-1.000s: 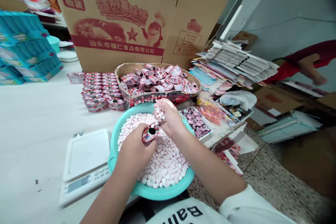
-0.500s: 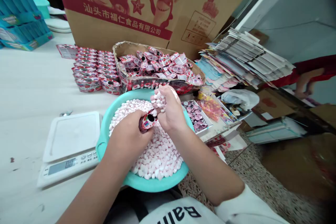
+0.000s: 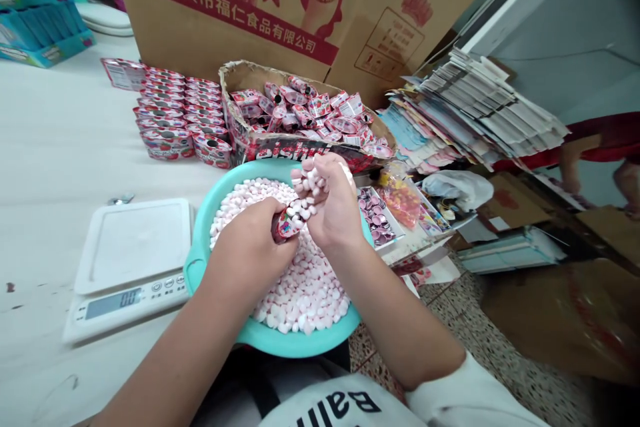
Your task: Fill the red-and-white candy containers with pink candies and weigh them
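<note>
My left hand is closed round a small red printed candy box, held over a turquoise basin. Right beside it, my right hand is cupped and tilted, with a handful of small white-pink candies in the palm. Some of these candies lie at the mouth of the box and cover its round opening. More loose candies fill the basin below both hands. Part of the box is hidden by my left fingers.
A white digital scale stands left of the basin. Behind are rows of printed boxes and a worn carton of more boxes. At right are a tray of pink caps and stacked cardboard. Another person's arm shows far right.
My right hand has tipped candies onto the box's mouth, where a dark round opening showed before. Both hands stay close together over the basin. The camera view has shifted slightly.
</note>
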The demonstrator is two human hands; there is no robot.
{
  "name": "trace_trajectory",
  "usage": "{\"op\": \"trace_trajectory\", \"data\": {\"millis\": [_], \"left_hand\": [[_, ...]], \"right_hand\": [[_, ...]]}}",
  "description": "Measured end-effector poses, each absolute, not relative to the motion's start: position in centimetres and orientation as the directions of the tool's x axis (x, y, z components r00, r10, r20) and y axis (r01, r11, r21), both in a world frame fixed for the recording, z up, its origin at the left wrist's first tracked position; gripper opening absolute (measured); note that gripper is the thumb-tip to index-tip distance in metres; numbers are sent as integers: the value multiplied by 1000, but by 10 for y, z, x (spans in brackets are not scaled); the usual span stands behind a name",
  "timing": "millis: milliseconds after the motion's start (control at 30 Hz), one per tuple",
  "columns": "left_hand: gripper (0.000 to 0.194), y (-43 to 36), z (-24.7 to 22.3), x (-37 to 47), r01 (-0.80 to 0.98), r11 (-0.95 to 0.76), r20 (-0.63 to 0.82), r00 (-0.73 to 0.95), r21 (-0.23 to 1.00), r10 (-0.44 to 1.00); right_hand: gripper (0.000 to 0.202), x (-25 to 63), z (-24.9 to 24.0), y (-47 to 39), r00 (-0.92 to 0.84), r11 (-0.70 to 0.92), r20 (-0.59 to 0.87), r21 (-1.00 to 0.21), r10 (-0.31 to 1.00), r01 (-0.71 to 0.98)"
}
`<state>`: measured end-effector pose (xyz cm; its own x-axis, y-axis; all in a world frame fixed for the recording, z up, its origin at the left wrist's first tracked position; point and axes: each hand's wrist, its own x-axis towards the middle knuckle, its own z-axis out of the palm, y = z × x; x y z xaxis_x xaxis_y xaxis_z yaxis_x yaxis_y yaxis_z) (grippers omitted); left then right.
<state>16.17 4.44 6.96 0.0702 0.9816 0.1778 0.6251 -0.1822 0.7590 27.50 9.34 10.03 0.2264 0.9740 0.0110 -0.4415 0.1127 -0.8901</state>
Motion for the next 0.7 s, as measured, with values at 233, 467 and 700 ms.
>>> {"op": "trace_trajectory", "data": {"millis": [233, 467, 700], "left_hand": [[9, 45, 68, 161, 633, -199, 182, 93, 748, 979], [11, 45, 74, 160, 638, -197, 165, 111, 744, 980], [10, 46, 75, 160, 628, -208, 171, 119, 750, 978]], "right_hand": [[21, 273, 100, 91, 215, 165, 75, -884, 974, -438], [19, 276, 100, 91, 204, 168, 83, -877, 976, -450], [18, 276, 102, 88, 166, 172, 106, -874, 980, -454]]}}
